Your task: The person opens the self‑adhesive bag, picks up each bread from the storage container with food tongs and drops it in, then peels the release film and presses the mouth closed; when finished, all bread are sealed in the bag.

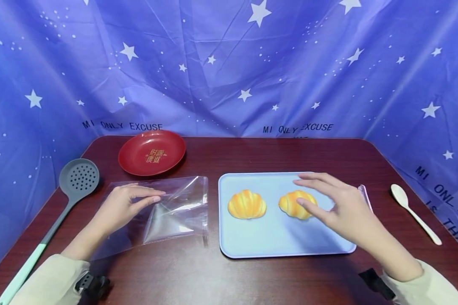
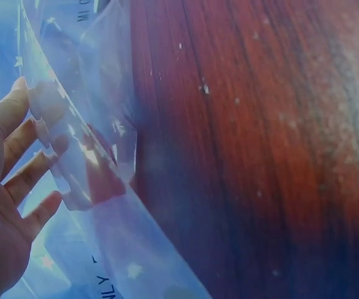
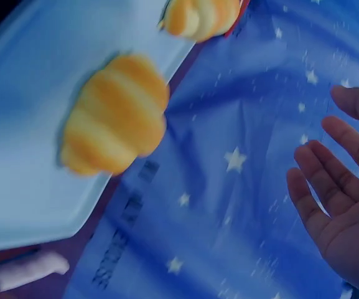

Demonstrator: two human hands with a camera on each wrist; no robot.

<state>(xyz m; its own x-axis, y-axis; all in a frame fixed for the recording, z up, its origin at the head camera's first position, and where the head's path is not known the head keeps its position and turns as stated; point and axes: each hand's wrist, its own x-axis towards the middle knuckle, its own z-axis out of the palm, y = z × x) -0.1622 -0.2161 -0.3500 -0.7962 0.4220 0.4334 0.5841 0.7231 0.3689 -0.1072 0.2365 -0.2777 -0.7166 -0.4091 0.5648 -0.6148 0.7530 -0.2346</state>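
Observation:
My left hand holds a clear plastic bag between thumb and fingers, lifting part of it off the table. In the left wrist view the bag hangs in folds in front of the fingers. My right hand hovers above the light blue tray, fingers spread and holding nothing. Nearest to it lies the right croissant, partly covered by the thumb in the head view. On the tray's left half sits another croissant. In the right wrist view the hand is apart from the nearer croissant.
A red plate with gold characters stands at the back left. Along the left edge lies a grey slotted skimmer with a mint handle. On the right is a white spoon. A pale pink handle-like thing lies beside the tray, mostly hidden.

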